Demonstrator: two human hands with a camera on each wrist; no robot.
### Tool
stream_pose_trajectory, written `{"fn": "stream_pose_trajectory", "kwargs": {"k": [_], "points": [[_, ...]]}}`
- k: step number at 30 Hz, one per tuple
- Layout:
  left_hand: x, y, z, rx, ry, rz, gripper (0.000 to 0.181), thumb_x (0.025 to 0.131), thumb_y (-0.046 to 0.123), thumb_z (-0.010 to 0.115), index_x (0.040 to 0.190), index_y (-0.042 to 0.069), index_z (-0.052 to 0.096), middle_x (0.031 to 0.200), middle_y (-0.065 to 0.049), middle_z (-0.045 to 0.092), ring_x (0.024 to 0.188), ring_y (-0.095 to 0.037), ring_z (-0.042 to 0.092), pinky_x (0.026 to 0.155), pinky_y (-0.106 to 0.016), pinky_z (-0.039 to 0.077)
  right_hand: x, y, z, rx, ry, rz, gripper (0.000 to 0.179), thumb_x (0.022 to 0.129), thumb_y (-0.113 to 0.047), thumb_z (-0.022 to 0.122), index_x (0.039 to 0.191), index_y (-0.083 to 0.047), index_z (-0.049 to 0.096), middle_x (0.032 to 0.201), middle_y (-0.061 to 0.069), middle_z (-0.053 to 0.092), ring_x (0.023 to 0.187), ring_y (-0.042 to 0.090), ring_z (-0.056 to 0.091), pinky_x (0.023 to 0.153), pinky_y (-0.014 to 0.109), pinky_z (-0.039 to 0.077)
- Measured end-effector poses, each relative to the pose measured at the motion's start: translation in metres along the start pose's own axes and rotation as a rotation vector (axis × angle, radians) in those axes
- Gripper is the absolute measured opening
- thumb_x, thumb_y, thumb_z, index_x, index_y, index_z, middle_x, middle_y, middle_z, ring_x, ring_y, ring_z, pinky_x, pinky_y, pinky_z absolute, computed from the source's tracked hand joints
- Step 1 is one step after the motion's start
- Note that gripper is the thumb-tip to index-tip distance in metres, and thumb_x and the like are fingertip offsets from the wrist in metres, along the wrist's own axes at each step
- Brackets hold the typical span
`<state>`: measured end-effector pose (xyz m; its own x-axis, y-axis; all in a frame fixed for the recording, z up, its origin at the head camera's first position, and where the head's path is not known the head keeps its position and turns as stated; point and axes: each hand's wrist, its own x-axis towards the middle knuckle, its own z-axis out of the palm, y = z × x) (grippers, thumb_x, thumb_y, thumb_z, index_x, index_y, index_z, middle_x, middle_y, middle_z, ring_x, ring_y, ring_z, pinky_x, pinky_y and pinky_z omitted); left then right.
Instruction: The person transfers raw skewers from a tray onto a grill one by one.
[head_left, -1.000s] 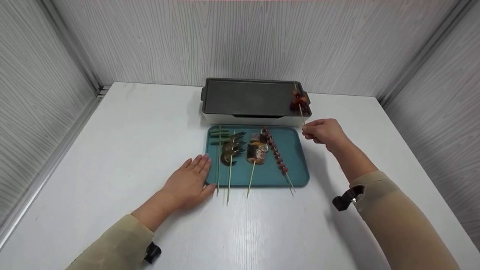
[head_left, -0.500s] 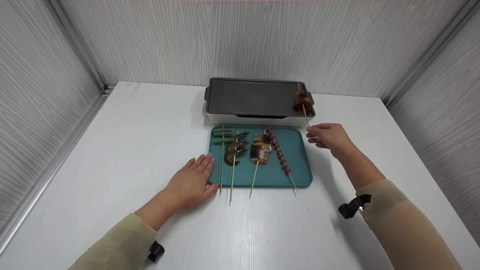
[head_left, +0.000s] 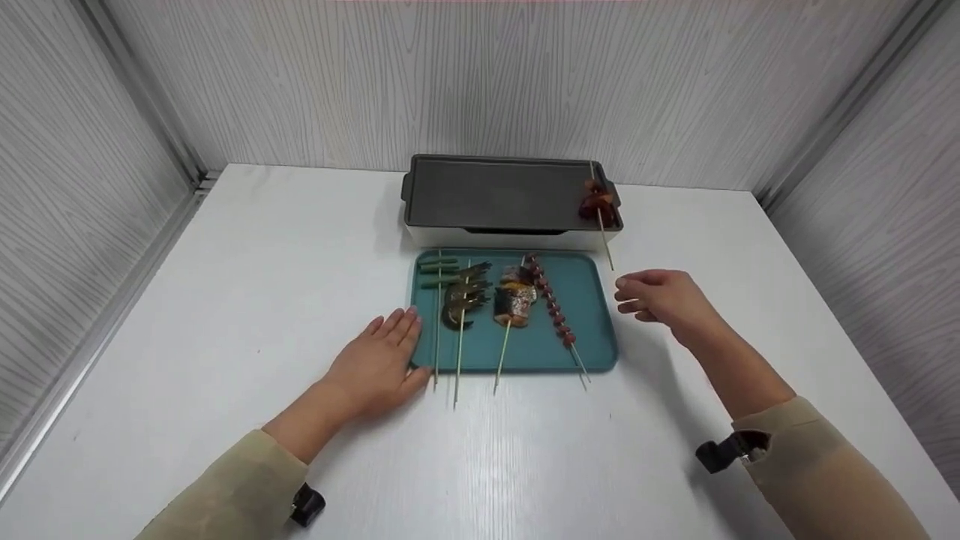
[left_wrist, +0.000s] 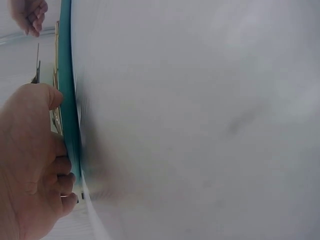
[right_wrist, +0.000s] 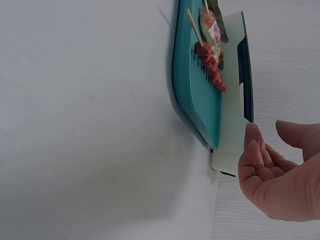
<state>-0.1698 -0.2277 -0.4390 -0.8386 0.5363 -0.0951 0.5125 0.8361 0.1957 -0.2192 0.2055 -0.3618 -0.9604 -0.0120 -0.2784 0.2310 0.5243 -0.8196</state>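
My left hand (head_left: 373, 367) lies with straight fingers at the left edge of the teal tray (head_left: 536, 352); in the left wrist view its fingertips are at the tray's side. My right hand (head_left: 664, 300) is in the air right of the tray, fingers loosely bent and holding nothing, the thumb apart from them in the right wrist view. Just beyond it, a skewer of dark red and orange pieces (head_left: 598, 206) lies on the right end of the black grill plate (head_left: 487, 195), its bare stick sticking out over the front edge.
On the tray lie a skewer of green pieces (head_left: 442, 283), a shrimp skewer (head_left: 456, 296), a fish-chunk skewer (head_left: 515, 306) and a skewer of small red pieces (head_left: 553, 309). Their sticks overhang the tray's front edge. Grey wood-grain walls (head_left: 487, 82) enclose the white table (head_left: 525, 457).
My right hand has let go of the skewer's stick and drawn back toward me and to the right. The skewer stays on the grill plate; my left hand keeps its place at the tray.
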Motion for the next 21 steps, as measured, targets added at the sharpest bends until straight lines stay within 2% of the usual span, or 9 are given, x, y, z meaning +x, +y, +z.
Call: {"fn": "stream_pose_trajectory", "kwargs": {"k": [13, 21], "points": [[0.001, -0.001, 0.000, -0.001, 0.003, -0.005, 0.080, 0.111, 0.048, 0.044, 0.163, -0.010, 0.026, 0.172, -0.025, 0.022, 0.160, -0.041, 0.019, 0.128, -0.056, 0.019, -0.040, 0.020, 0.024, 0.041, -0.101, 0.029, 0.048, 0.106, -0.028, 0.068, 0.140, 0.006, 0.064, 0.107, 0.015, 0.076, 0.090, 0.020, 0.077, 0.080, 0.027, 0.061], [0.001, 0.001, -0.001, -0.004, -0.003, -0.002, 0.079, 0.111, 0.047, 0.045, 0.163, -0.010, 0.026, 0.172, -0.026, 0.022, 0.160, -0.042, 0.020, 0.128, -0.057, 0.019, -0.054, 0.028, 0.040, 0.033, -0.172, 0.042, 0.049, 0.104, -0.029, 0.070, 0.139, 0.005, 0.065, 0.104, 0.013, 0.079, 0.088, 0.024, 0.079, 0.076, 0.030, 0.061]]}}
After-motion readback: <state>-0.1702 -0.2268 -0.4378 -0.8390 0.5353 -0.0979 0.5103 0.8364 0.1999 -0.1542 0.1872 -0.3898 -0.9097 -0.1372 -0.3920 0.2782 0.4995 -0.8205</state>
